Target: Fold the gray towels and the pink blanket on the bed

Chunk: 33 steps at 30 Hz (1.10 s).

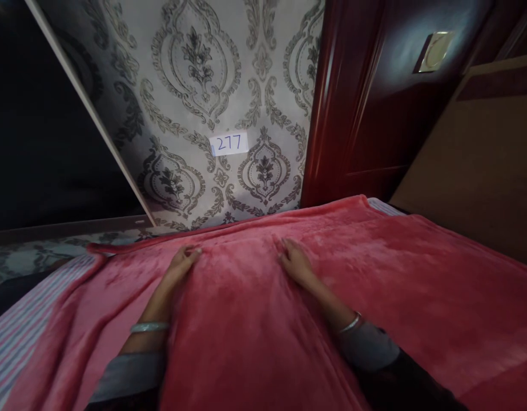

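A plush pinkish-red blanket [374,285] spreads over most of the surface before me, with folds at its left side and a raised section running toward me between my arms. My left hand [184,264] pinches the blanket on the left of that raised section, thumb and fingers closed on the fabric. Across from it, my right hand [294,261] grips the right side of the same section, fingertips partly sunk in the plush. Both hands are near the blanket's far part, and cloth is pulled up between them.
Striped cloth [36,308] shows under the blanket at left. Behind stands a patterned wall [194,114] with a paper label [229,142] reading 277. A dark screen [53,125] is at left, a dark red wooden panel [353,103] and a brown board [481,148] at right.
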{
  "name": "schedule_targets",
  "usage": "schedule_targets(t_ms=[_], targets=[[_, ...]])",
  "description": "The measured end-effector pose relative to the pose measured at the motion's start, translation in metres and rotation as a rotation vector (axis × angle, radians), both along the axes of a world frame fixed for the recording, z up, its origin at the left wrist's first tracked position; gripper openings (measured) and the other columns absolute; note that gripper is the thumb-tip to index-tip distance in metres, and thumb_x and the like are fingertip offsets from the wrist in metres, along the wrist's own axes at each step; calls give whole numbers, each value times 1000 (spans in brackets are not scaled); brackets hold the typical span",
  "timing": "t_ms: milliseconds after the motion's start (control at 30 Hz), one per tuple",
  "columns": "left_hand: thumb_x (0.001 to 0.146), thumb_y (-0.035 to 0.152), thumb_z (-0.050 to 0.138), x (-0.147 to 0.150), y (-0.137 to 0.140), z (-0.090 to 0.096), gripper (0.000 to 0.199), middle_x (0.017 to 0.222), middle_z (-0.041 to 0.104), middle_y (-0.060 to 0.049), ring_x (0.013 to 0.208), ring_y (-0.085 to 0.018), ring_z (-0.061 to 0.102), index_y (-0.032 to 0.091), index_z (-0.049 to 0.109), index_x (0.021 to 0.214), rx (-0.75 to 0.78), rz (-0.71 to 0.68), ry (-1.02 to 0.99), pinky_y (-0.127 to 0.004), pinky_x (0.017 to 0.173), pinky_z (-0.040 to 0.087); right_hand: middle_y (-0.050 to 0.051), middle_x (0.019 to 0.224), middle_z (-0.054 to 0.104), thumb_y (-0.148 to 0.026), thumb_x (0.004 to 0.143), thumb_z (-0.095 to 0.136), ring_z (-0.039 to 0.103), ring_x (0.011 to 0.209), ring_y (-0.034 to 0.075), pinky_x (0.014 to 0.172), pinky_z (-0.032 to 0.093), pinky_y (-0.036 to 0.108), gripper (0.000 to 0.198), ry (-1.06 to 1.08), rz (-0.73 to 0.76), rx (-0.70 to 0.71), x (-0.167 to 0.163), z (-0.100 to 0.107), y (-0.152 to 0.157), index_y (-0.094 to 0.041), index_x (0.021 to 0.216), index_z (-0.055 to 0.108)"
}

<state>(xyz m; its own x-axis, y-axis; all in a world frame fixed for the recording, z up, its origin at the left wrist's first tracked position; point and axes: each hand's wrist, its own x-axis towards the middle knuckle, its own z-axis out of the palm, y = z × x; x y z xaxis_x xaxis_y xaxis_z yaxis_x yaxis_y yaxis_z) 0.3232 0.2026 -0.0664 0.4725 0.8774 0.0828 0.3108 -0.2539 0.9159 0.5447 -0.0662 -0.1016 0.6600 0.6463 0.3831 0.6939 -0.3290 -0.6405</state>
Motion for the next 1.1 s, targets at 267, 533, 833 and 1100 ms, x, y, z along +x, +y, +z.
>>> schedule_targets(t_ms=[267, 533, 833, 1100], targets=[[86, 57, 53, 7, -66, 13, 71, 152, 46, -20, 145, -36, 38, 13, 52, 142, 644, -342, 507, -51, 119, 28, 20, 161, 28, -48, 98, 43, 23, 150, 32, 122, 19, 51, 69, -245, 216, -340, -56, 43, 36, -6, 153, 38], [96, 60, 34, 5, -106, -30, 76, 162, 24, -23, 152, -39, 19, 12, 33, 155, 846, -356, 860, -65, 119, 16, 21, 159, 33, -59, 100, 33, 24, 149, 33, 121, 17, 50, 77, -337, 172, -430, -47, -5, 36, -3, 152, 38], [96, 60, 34, 10, -100, -21, 77, 164, 20, -22, 153, -38, 15, 13, 29, 156, 759, -393, 856, -64, 118, 16, 21, 161, 27, -53, 101, 35, 21, 151, 30, 121, 18, 48, 71, -235, 220, -561, -44, 17, 32, -4, 153, 36], [96, 55, 38, -23, -133, 3, 69, 161, 32, -17, 152, -36, 22, 19, 35, 155, 755, -498, 780, -62, 120, 13, 16, 163, 25, -51, 100, 38, 20, 152, 31, 121, 16, 50, 69, -220, 309, -494, -108, 31, -23, -11, 156, 33]])
